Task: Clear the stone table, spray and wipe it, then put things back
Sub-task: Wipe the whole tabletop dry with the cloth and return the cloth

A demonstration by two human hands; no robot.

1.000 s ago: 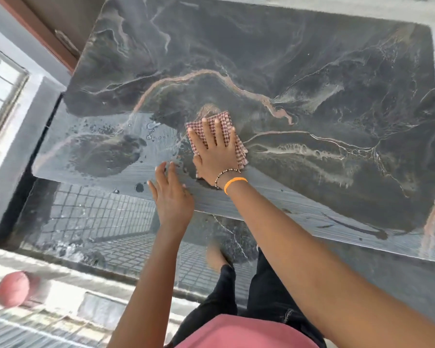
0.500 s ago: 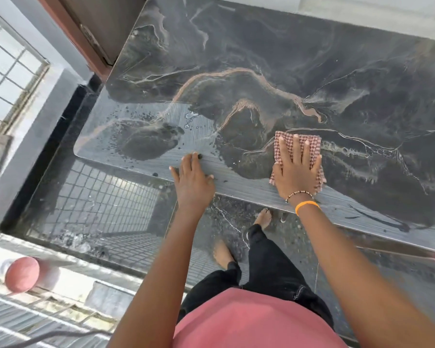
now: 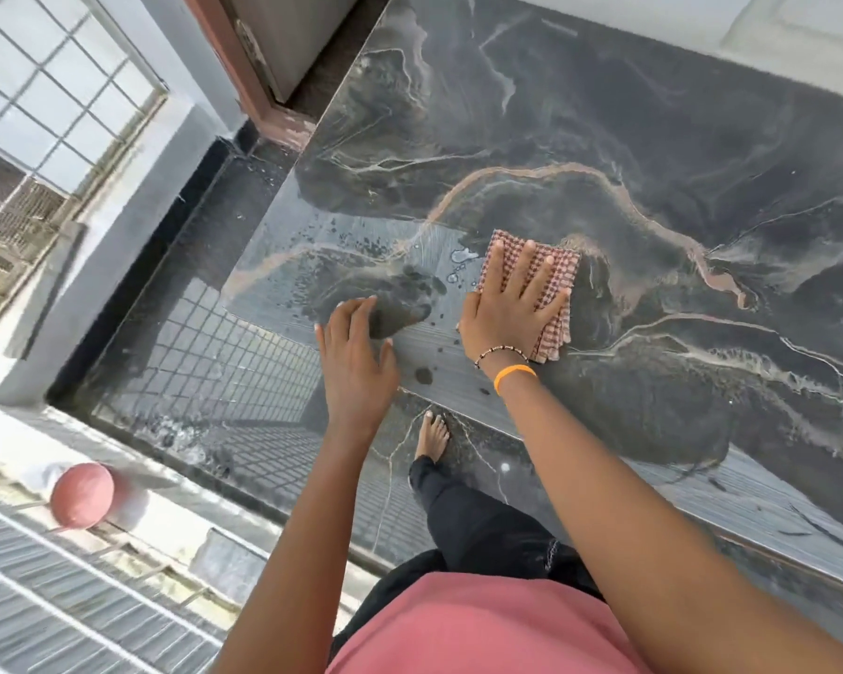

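Checked cloth [image 3: 551, 284], folded, lies flat on the stone desk [image 3: 653, 163] near its left front corner. Right hand [image 3: 509, 308] presses it down, fingers straight and spread, not gripping. Left hand [image 3: 356, 352] rests on the front edge just beside, fingers relaxed, holding nothing. Water droplets [image 3: 453, 265] sit left of the cloth. Desk's right side is cut off. Blurred pink round object [image 3: 82, 495] lower left, can't identify.

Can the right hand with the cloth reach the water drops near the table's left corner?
Probably yes. The right hand presses the cloth flat just beside the drops, and the stone between is bare. The left hand rests nearer the edge, not in the way.
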